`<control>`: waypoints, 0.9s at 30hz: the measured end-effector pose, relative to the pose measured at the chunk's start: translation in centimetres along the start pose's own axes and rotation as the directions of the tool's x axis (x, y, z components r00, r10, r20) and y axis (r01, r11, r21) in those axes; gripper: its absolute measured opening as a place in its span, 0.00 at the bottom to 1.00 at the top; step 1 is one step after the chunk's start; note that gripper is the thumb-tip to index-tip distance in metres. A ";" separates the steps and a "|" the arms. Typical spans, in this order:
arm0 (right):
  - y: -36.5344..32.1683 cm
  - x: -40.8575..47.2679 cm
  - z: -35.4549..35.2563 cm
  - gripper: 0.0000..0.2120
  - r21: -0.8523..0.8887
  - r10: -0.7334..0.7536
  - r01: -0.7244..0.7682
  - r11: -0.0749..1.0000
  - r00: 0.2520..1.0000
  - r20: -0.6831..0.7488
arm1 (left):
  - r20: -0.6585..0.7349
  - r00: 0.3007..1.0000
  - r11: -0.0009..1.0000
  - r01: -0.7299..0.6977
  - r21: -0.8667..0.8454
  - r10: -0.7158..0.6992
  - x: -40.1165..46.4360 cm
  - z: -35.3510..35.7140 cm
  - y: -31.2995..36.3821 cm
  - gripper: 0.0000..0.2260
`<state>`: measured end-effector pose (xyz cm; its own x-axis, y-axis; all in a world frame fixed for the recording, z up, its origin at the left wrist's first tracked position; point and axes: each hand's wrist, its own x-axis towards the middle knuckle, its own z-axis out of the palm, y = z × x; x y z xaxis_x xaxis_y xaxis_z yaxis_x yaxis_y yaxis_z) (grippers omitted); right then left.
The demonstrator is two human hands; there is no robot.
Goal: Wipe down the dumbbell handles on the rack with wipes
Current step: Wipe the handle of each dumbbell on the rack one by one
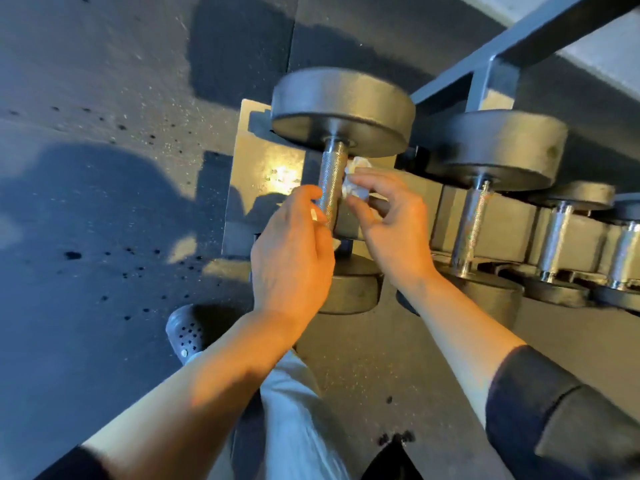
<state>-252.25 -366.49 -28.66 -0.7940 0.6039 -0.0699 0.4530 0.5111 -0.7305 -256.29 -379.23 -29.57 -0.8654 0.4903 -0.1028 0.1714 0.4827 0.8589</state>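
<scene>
A big dumbbell lies on the rack [498,74] at its left end, its knurled steel handle [330,178] running between two dark round heads. My right hand [391,220] pinches a crumpled white wipe [356,181] against the right side of that handle. My left hand [294,251] is at the handle's lower left with its fingers curled toward the bar; a small white bit shows at its fingertips. Whether it grips the bar is hidden.
More dumbbells line the rack to the right, the nearest handle [472,223] close beside my right wrist. A metal rack side plate [263,174] stands behind the handle. Dark speckled rubber floor spreads left. My shoe [187,330] and trouser leg are below.
</scene>
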 end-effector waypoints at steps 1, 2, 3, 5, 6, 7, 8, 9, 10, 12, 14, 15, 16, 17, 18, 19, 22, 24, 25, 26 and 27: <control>0.3 0.2 0.5 0.11 0.025 -0.002 0.003 1.000 1.000 -0.012 | -0.021 0.999 0.999 0.032 -0.017 -0.032 0.0 0.0 0.1 0.17; 0.5 0.4 0.8 0.10 0.048 -0.002 0.003 0.999 1.000 -0.026 | -0.030 0.998 0.998 0.059 -0.037 -0.060 0.0 0.0 0.1 0.16; 0.7 0.5 1.0 0.09 0.078 0.010 -0.008 0.997 0.999 -0.034 | -0.027 0.998 0.998 0.062 -0.028 -0.063 0.1 0.0 0.1 0.15; 1.1 0.5 1.0 0.09 0.134 0.056 -0.054 0.990 0.998 -0.017 | 0.006 1.000 0.999 0.013 0.049 -0.013 0.1 0.1 0.3 0.17; 1.3 0.4 1.0 0.09 0.137 0.073 -0.072 0.988 0.997 -0.001 | 0.021 1.000 0.997 -0.003 0.082 0.001 0.0 0.2 0.4 0.18; 1.5 0.2 0.8 0.09 0.123 0.080 -0.083 0.989 0.996 0.028 | 0.027 1.000 0.994 0.001 0.108 -0.004 0.1 0.2 0.3 0.19; 1.7 -0.1 0.6 0.09 0.105 0.082 -0.089 0.991 0.994 0.071 | 0.025 1.000 0.992 0.013 0.127 -0.016 0.1 0.3 0.2 0.19; 2.0 -0.4 0.3 0.10 0.091 0.082 -0.094 0.991 0.989 0.122 | 0.020 0.999 0.990 0.023 0.140 -0.026 0.1 0.3 0.1 0.20; 2.3 -0.9 -0.1 0.11 0.089 0.086 -0.102 0.991 0.982 0.169 | 0.015 0.999 0.989 0.028 0.148 -0.031 0.0 0.4 0.1 0.19; 2.9 -1.6 -0.8 0.12 0.095 0.094 -0.115 0.989 0.975 0.200 | 0.002 1.000 0.988 0.022 0.154 -0.023 -0.1 0.4 0.2 0.19; 3.2 -1.6 -1.0 0.11 0.101 0.090 -0.105 0.989 0.986 0.137 | -0.017 0.999 0.987 0.030 0.155 -0.028 -0.1 0.4 0.4 0.20; 3.2 -1.3 -0.9 0.10 0.141 0.079 -0.094 0.986 0.991 0.104 | -0.023 0.999 0.988 0.041 0.152 -0.038 0.0 0.4 0.4 0.20; 3.1 -0.8 -0.6 0.08 0.211 0.067 -0.082 0.974 0.995 0.078 | -0.025 0.999 0.987 0.050 0.151 -0.046 0.0 0.4 0.5 0.21; 2.9 -0.1 -0.2 0.07 0.262 0.056 -0.069 0.963 0.997 0.059 | -0.030 0.998 0.986 0.055 0.156 -0.051 0.0 0.5 0.4 0.21; 2.8 0.6 0.2 0.06 0.271 0.055 -0.063 0.961 0.998 0.039 | -0.033 0.998 0.985 0.063 0.163 -0.058 0.0 0.6 0.4 0.20; 2.7 1.2 0.7 0.06 0.254 0.062 -0.067 0.965 0.998 0.027 | -0.038 0.997 0.983 0.068 0.170 -0.063 0.1 0.6 0.4 0.20; 2.8 1.8 1.5 0.06 0.216 0.098 -0.102 0.971 0.995 0.029 | -0.043 0.996 0.981 0.084 0.174 -0.077 0.1 0.7 0.3 0.19; 3.0 1.3 1.4 0.07 0.183 0.077 -0.088 0.979 0.995 0.063 | -0.036 0.996 0.980 0.083 0.183 -0.078 0.1 0.6 0.3 0.19; 3.1 1.0 1.2 0.07 0.172 0.071 -0.088 0.981 0.992 0.102 | -0.033 0.996 0.978 0.087 0.190 -0.082 0.1 0.5 0.3 0.19; 3.1 0.8 0.9 0.08 0.160 0.072 -0.096 0.982 0.986 0.152 | -0.031 0.996 0.976 0.092 0.197 -0.088 0.1 0.5 0.3 0.19; 3.1 0.6 0.6 0.10 0.147 0.079 -0.110 0.983 0.976 0.202 | -0.029 0.995 0.974 0.095 0.207 -0.091 0.2 0.4 0.4 0.20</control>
<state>-251.52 -364.91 -31.40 -0.8213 0.5061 -0.2633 0.4731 0.3463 -0.8101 -256.17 -378.63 -29.48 -0.8908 0.4231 -0.1660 0.1820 0.6668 0.7227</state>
